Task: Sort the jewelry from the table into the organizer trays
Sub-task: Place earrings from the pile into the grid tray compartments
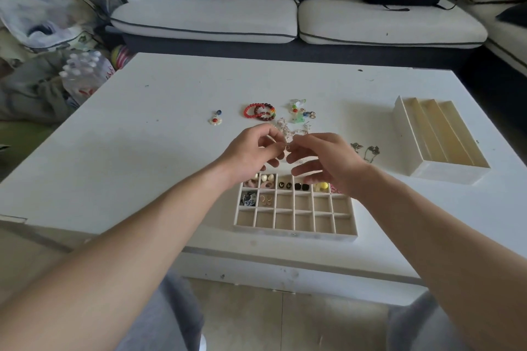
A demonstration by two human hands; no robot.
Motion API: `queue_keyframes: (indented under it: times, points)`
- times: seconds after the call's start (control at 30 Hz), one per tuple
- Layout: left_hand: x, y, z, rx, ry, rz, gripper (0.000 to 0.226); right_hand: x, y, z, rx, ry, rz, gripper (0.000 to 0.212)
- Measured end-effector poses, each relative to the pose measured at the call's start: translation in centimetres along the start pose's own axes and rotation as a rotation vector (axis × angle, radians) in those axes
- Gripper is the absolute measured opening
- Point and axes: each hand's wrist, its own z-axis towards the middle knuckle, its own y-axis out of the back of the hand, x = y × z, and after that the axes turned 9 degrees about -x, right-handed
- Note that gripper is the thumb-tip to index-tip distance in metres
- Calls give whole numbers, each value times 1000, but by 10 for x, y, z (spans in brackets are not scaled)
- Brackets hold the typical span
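Left hand and right hand meet above grid tray, fingertips pinching 1 small jewelry piece; tray near table front edge, left side open

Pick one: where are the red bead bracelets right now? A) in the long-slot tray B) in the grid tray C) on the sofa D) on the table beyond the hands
D: the bracelets lie on the bare table, beyond both hands, outside the grid tray.
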Motion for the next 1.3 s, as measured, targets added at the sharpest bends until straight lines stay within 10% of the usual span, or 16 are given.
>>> queue_keyframes:
  times: [0.7, 1.3]
  points:
    - [4, 6, 7, 84, -7, -72, 14, -9, 14, 12, 173, 8, 105, 4]
    - [36, 11, 6, 327, 19, 737, 13, -48, -14, 18, 83, 221, -915, 9]
